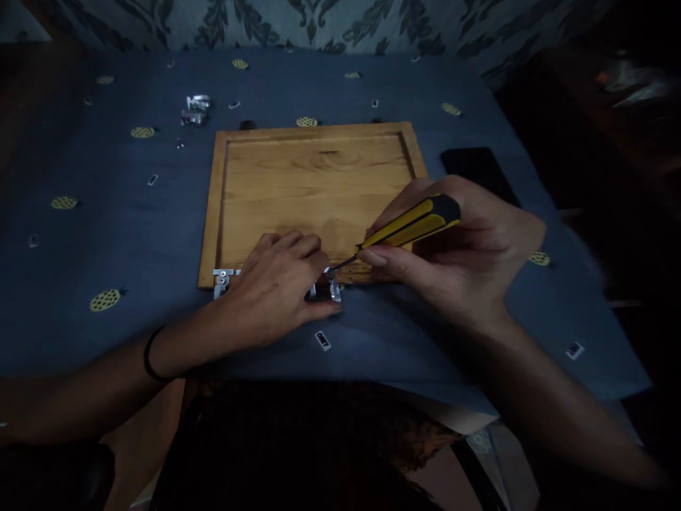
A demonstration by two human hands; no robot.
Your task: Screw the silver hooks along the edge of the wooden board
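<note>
A framed wooden panel (pixel 308 174) lies flat on the cloth-covered table. My left hand (pixel 279 284) rests over its near edge, thumb and fingers closed about a shiny metal hinge (pixel 335 289) there. In my right hand (pixel 473 248) is a yellow-and-black screwdriver (pixel 407 223), gripped by its handle and slanting down to the left. Its tip meets the hinge near the panel's edge; the screw head itself is too small to make out. Another metal hinge (pixel 222 279) sits at the panel's near left corner, partly behind my left hand.
Loose metal hinges (pixel 196 110) lie on the blue patterned tablecloth (pixel 106 234) beyond the panel's left corner, with small screws (pixel 179 143) closer in. A dark phone-like slab (pixel 482 167) is to the panel's right. A patterned wall or backrest (pixel 313 25) borders the far side.
</note>
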